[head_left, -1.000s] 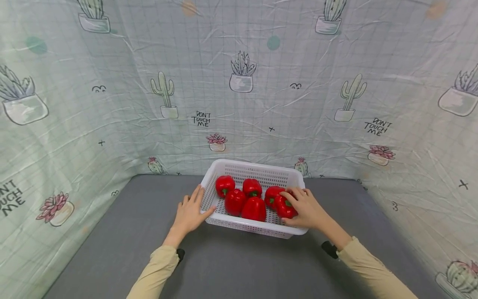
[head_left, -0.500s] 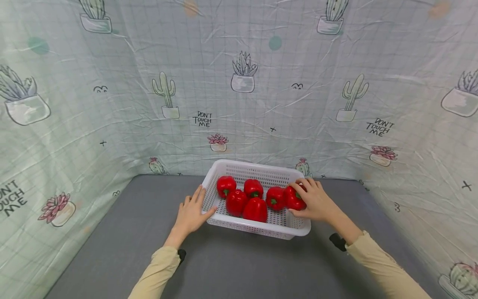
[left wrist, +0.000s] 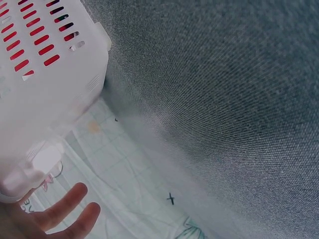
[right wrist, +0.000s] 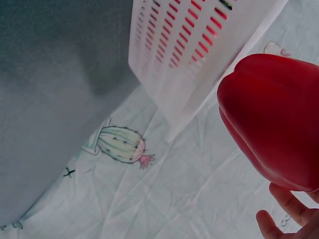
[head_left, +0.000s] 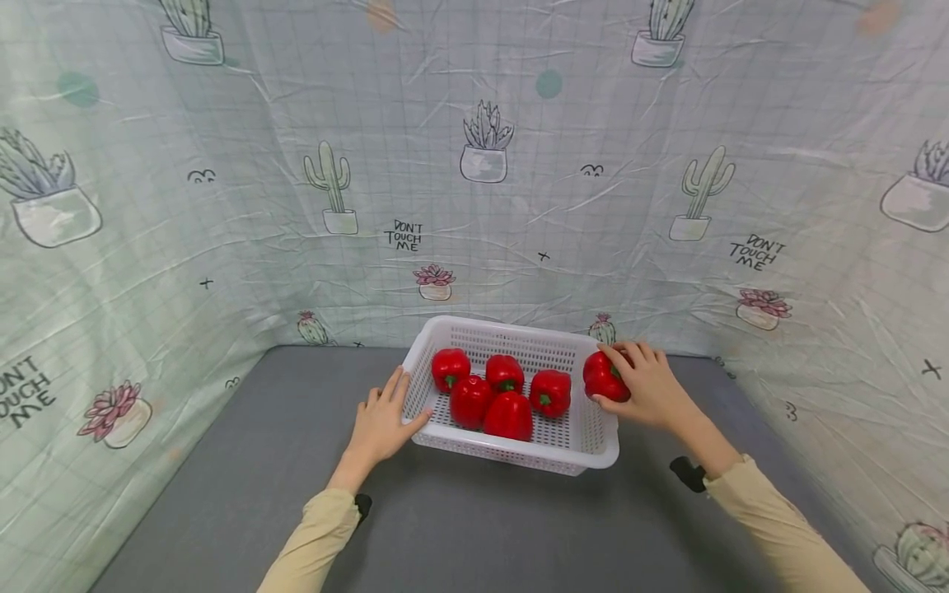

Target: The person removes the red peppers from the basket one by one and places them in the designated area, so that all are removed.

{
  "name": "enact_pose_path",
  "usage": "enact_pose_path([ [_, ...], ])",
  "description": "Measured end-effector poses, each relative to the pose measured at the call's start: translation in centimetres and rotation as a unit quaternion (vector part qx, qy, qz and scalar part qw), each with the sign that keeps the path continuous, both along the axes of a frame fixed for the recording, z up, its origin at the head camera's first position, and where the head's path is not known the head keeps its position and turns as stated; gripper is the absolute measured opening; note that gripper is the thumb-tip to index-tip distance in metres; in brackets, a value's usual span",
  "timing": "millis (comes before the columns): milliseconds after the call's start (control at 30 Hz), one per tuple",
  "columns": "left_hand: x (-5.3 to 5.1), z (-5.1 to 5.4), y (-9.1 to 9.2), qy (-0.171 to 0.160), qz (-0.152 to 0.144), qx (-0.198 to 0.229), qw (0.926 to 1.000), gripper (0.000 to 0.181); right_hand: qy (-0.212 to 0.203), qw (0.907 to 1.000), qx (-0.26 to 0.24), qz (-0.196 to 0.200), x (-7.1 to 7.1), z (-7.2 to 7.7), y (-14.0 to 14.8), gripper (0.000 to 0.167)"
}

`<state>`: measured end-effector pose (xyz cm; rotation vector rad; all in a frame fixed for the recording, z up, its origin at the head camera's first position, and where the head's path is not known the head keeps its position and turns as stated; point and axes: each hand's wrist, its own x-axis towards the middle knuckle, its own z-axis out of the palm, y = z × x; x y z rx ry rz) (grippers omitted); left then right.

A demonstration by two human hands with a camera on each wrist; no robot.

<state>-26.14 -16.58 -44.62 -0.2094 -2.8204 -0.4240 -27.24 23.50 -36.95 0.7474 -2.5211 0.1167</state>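
Observation:
My right hand (head_left: 651, 389) grips a red bell pepper (head_left: 604, 377) at the right rim of a white plastic basket (head_left: 511, 455). In the right wrist view this bell pepper (right wrist: 274, 119) is large and close, raised above the rim, with fingertips (right wrist: 286, 199) under it. My left hand (head_left: 380, 424) rests with straight, spread fingers on the basket's left rim. Inside the basket lie several more red bell peppers, one of them a separate bell pepper (head_left: 550, 393) nearest the right side. In the left wrist view the basket's slotted wall (left wrist: 60, 64) shows beside two fingers.
The basket stands on a grey table (head_left: 460, 527). Behind and at both sides hangs a pale cloth (head_left: 549, 206) printed with cacti, close to the basket's back. Grey tabletop extends to the right and left of the basket.
My right hand has lifted one bell pepper from the basket's right part and carried it right and up to the right rim. The left hand keeps its place on the rim.

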Motion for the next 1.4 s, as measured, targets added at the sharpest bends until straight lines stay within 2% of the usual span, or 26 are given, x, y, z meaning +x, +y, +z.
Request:
enact_pose_path([
  [233, 0.0, -0.1, -0.2, 0.004, 0.003, 0.002, 1.0, 0.077, -0.024, 0.9989, -0.014, -0.038, -0.6, -0.2, 1.0, 0.074],
  [400, -0.1, -0.1, -0.2, 0.004, 0.003, 0.005, 1.0, 0.077, -0.024, 0.9979, -0.022, -0.056, -1.1, -0.7, 1.8, 0.076],
  [867, -0.2, -0.2, 0.1, 0.0, 0.005, 0.002, 1.0, 0.078, -0.003, 0.9962, -0.058, -0.066, -2.8, -2.1, 4.1, 0.069],
  [1033, -0.1, -0.1, 0.1, -0.001, 0.007, 0.001, 1.0, 0.078, 0.004, 0.9956, -0.054, -0.077, -3.6, -2.7, 5.0, 0.067],
  [1400, 0.0, -0.1, 0.1, 0.005, 0.002, 0.004, 1.0, 0.077, -0.028, 0.9922, -0.028, -0.119, -5.2, -4.3, 6.5, 0.067],
])
